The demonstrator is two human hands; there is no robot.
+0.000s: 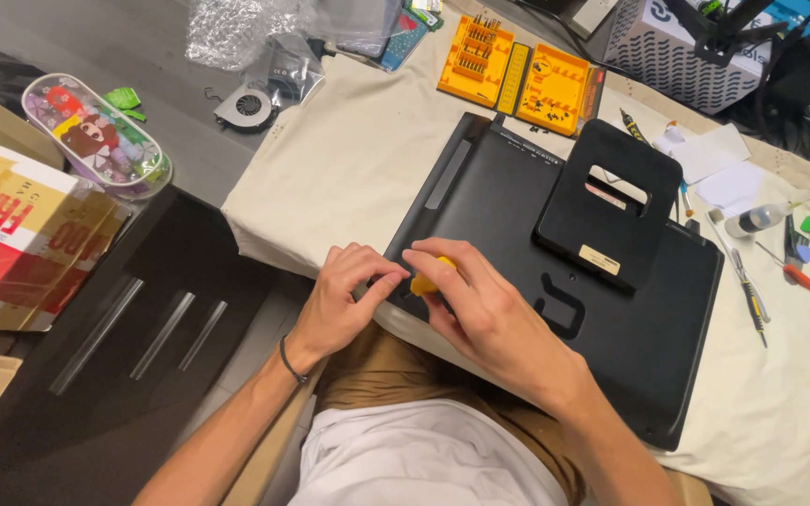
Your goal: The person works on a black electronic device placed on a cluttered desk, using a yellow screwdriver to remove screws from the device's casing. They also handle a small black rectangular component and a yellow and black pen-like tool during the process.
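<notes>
Gripping a yellow screwdriver (428,279) on the black panel (508,215), right hand (480,314) curled, left hand (344,290) pinched beside.

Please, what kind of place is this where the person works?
Probably a home repair bench for electronics, not a factory. A black device panel lies on a cloth-covered table, an orange screwdriver bit set stands open behind it, and a loose cooling fan lies nearby.

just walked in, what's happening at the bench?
A person has both hands on the near corner of a black device back panel lying on a cloth-covered table. The right hand grips a yellow-handled tool; the left hand pinches beside its tip. An orange bit case lies open behind.
</notes>
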